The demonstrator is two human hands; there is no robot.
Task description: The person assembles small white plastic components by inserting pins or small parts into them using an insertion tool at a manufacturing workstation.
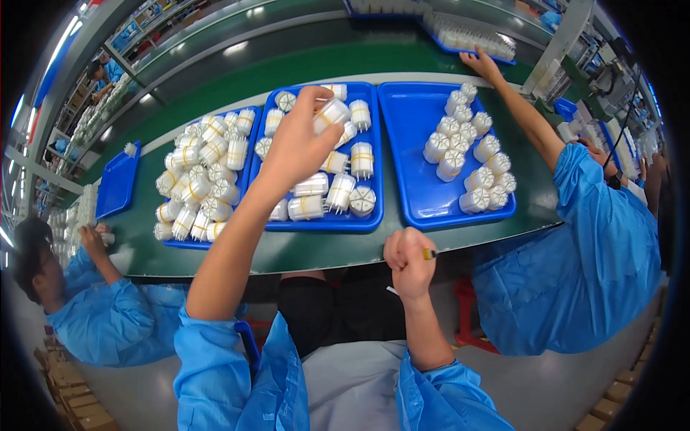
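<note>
The left hand (298, 140) pinches a white cylindrical part (332, 115) between thumb and fingers, raised over the middle blue tray (323, 225); the right hand (410, 262) is closed in a fist around a slim tool (430, 253) with a yellow and black end, just off the near edge of the green worktable (316, 256). Beneath the held part, more white cylinders (340, 192) with yellow bands and thin pins lie jumbled. To the left, a second blue tray (188, 245) is heaped with similar ones; to the right, a third blue tray (413, 172) bears upright cylinders (451, 164). Beyond it, a co-worker's hand (483, 63) touches a far tray (460, 50) of clear-looking pieces.
</note>
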